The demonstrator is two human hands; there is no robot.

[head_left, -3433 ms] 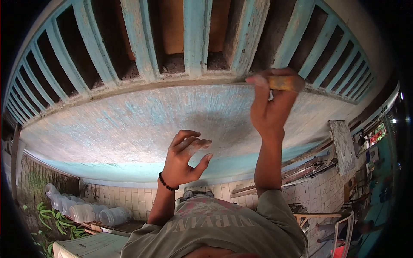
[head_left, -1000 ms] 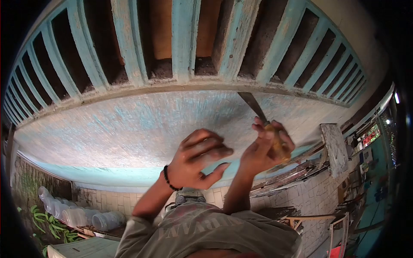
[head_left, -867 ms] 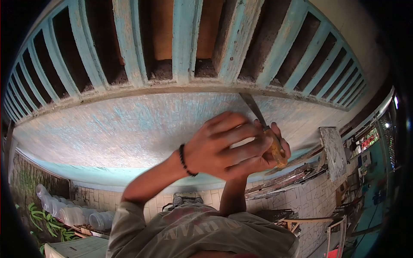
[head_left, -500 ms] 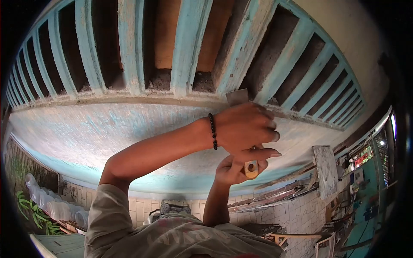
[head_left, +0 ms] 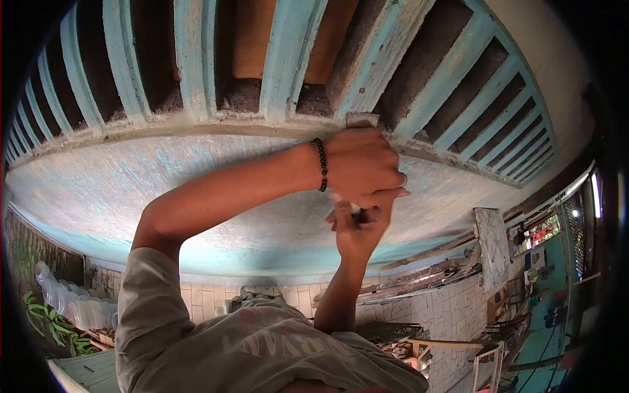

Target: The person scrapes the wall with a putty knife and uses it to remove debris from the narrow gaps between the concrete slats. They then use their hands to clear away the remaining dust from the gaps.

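My left hand (head_left: pixel 363 164), with a black bead bracelet at its wrist, is closed over a scraper. The scraper's flat grey blade (head_left: pixel 362 120) pokes out beyond the knuckles, at the ledge under the bars. Just below, my right hand (head_left: pixel 362 219) has its fingers curled round the handle end, close against the left hand. Most of the handle is hidden by both hands, and the right fingers are slightly blurred. In front of me rises a worn wall (head_left: pixel 196 190) with patchy white and blue paint.
Peeling blue bars (head_left: pixel 285 65) stand above a dusty ledge (head_left: pixel 242 131). A worn board (head_left: pixel 495 249) leans at the right. Clear plastic containers (head_left: pixel 85 311) sit at lower left beside green leaves (head_left: pixel 56 327). Wooden frames (head_left: pixel 452 344) lie at lower right on the tiled floor.
Both hands have moved up toward the ledge, the right hand turning. The yellow handle end that showed in the right hand is now hidden. The scraper's blade is higher, against a bar's foot.
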